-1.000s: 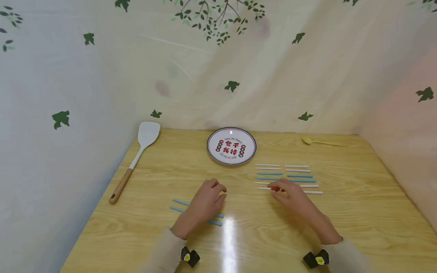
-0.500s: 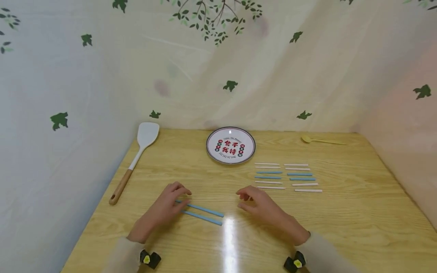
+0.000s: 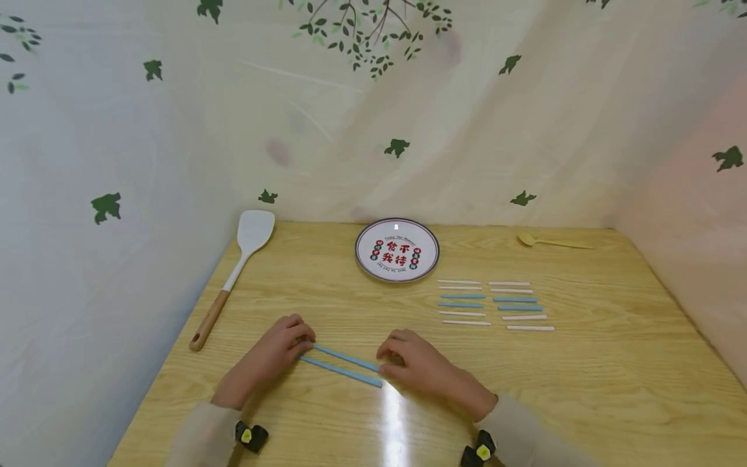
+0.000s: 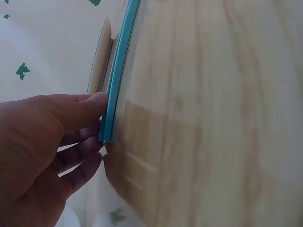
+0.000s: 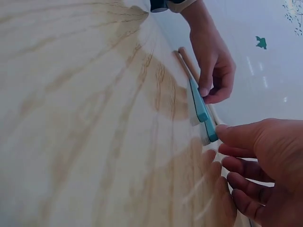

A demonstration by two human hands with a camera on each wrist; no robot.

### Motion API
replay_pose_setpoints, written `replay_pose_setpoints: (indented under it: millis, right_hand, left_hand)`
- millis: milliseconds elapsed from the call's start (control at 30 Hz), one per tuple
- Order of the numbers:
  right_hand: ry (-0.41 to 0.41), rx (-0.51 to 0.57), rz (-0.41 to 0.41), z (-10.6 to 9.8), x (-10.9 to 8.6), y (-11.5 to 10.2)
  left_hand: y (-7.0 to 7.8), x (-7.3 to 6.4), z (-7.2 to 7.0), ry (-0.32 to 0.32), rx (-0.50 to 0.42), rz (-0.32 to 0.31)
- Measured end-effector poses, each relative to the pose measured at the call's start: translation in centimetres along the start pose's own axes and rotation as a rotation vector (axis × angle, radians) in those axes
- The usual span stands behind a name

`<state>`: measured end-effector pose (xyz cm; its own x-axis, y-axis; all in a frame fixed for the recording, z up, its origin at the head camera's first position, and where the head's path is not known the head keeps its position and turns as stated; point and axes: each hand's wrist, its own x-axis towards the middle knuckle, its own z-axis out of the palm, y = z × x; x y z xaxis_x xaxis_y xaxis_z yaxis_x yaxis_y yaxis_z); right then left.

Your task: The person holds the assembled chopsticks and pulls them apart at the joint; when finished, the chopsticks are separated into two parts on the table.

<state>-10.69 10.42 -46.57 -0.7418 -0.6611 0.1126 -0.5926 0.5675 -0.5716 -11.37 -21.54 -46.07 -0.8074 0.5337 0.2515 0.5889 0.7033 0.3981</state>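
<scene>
Two blue chopsticks lie slanted side by side at the front of the table: a farther chopstick (image 3: 345,357) and a nearer chopstick (image 3: 340,371). My left hand (image 3: 279,345) pinches the farther one near its left end, thumb and fingertips close together there. In the left wrist view its thumb (image 4: 98,99) presses along the blue stick. My right hand (image 3: 421,363) is bent around the opposite end, with a gap between thumb and index. The right wrist view shows that thumb (image 5: 225,131) right at the stick's thick end, and the other fingers loosely curled below.
Behind the right hand, rows of white chopsticks (image 3: 528,318) and blue chopsticks (image 3: 461,305) lie on the wooden table (image 3: 613,376). A printed plate (image 3: 397,227) stands at the back, a yellow spoon (image 3: 527,240) at back right. A white spatula (image 3: 254,230) with wooden handle lies left.
My right hand has left the rows of chopsticks and come leftward to the blue pair's right end. My left hand has drawn back left, then closed its fingertips at their left end.
</scene>
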Motion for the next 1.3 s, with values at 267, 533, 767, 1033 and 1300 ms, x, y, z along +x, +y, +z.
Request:
replay_pose_setpoints:
  millis: [267,533,767,1033,1300]
  right_hand:
    - [0.041,-0.064,-0.021,0.2,0.2,-0.5]
    - [0.047,-0.095,0.043,0.1,0.3,-0.8]
    - [0.069,0.023,0.211,-1.4,-0.5,-0.9]
    - [0.15,-0.03,0.207,-3.6,-1.5,-0.6]
    - [0.284,-0.014,0.088,-5.5,-1.4,-0.3]
  left_hand:
    - [0.0,0.8,0.2,-0.049,0.045,0.0]
    - [0.6,1.1,0.1,-0.033,0.04,0.005]
    - [2.3,2.3,-0.7,-0.068,-0.002,0.022]
    - [5.6,4.6,-1.0,-0.219,0.0,0.061]
    - [8.1,7.5,-0.4,-0.13,-0.05,0.066]
